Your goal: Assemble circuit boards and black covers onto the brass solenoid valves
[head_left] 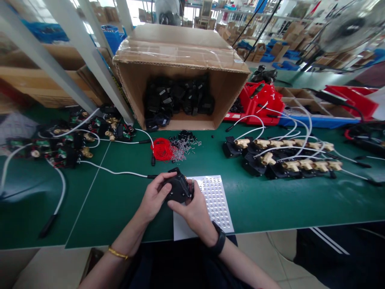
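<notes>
I see both hands meeting on one small black part (178,188), held just above the near-left corner of the dotted white plate (214,200) on the green table (264,204). My left hand (154,197) comes in from the left of the plate and wraps the part's left side, thumb on top, fingers curled under. My right hand (194,208) sits over the plate itself, fingers (180,206) pinched on the part's lower right edge. Both hands are closed on it; neither is open or free.

The relation that counts: the part lies between the two hands, up and away from my right palm, to the right of my left palm. Its long axis seems to run from near-right to far-left, toward the white cable (117,172) that trails off left of the plate; whether that cable joins the part I cannot tell. The left hand has more of the body; the right has only an edge, as I judge it.

Beyond the plate, straight ahead, a red coil (161,149) lies beside a scatter of small metal pins (184,149), and behind those the open cardboard box (180,52) lies on its side with black parts inside. Right of the plate, well apart, a row of black pieces with brass fittings (288,154) and white cables is laid out.
</notes>
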Tool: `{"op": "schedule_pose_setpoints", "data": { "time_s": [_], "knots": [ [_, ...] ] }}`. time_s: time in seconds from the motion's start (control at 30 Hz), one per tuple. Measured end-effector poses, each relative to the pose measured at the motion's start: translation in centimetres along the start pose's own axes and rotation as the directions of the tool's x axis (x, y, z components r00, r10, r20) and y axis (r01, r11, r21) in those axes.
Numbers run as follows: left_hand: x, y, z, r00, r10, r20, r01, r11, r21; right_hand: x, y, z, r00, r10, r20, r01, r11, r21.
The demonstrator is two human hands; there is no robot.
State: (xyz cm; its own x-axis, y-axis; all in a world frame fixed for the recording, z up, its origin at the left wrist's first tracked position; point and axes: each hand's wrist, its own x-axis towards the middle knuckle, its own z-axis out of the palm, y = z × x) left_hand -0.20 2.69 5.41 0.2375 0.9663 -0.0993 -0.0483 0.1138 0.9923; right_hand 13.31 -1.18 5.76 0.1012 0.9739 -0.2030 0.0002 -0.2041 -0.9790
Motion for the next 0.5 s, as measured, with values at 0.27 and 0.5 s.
{"op": "schedule_pose_setpoints", "data": {
  "time_s": [0.27,0.5],
  "knots": [
    [0.9,-0.4,1.6,0.992,0.005,-0.124,-0.006,1.000,-0.009,0.6,-0.6,-1.6,0.999,-0.001,0.041,0.000,1.000,0.017],
    [1.4,-0.2,2.2,0.985,0.020,-0.172,-0.020,1.000,0.003,1.1,-0.5,-2.2,0.998,0.023,0.053,-0.024,1.000,0.012]
  ]
}}
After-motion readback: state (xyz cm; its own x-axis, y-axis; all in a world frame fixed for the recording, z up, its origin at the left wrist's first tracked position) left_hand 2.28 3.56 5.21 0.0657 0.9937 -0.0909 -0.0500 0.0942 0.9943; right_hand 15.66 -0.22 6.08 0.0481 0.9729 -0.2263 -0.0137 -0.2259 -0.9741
